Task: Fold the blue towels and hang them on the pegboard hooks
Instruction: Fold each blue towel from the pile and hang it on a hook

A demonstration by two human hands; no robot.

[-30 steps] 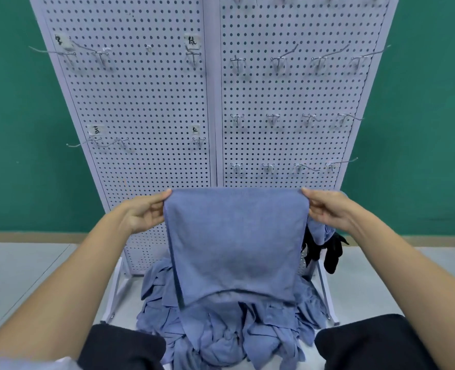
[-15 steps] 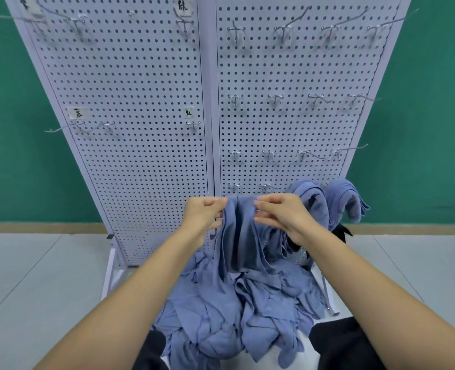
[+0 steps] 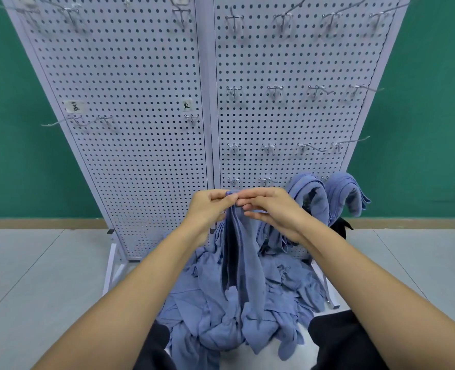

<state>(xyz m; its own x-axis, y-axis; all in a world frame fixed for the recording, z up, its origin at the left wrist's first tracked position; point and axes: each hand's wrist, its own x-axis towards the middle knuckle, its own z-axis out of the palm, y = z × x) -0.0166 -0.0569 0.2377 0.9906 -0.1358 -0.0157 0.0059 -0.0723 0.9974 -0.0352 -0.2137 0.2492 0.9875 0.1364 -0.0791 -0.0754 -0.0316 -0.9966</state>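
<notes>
A blue towel (image 3: pixel 241 252) hangs folded lengthwise in a narrow strip in front of the white pegboard (image 3: pixel 146 102). My left hand (image 3: pixel 210 206) pinches its top corners. My right hand (image 3: pixel 271 209) meets it at the same top edge, its fingers pinching the cloth. Two folded blue towels (image 3: pixel 327 193) hang on hooks at the board's lower right. A heap of loose blue towels (image 3: pixel 221 311) lies below my hands, at the foot of the board. Bare hooks (image 3: pixel 269 148) line the right panel in rows.
The pegboard stands on a white frame (image 3: pixel 112 265) on a grey floor, against a green wall (image 3: pixel 20 156). Something black (image 3: pixel 341 227) hangs under the hung towels. Paper labels (image 3: pixel 74 106) mark hooks on the left panel. My dark-trousered knees (image 3: pixel 349 340) flank the heap.
A second ago the towel was spread wide between my hands. The hands came together and it now hangs doubled in a narrow strip. The view tilted down, showing the hung towels.
</notes>
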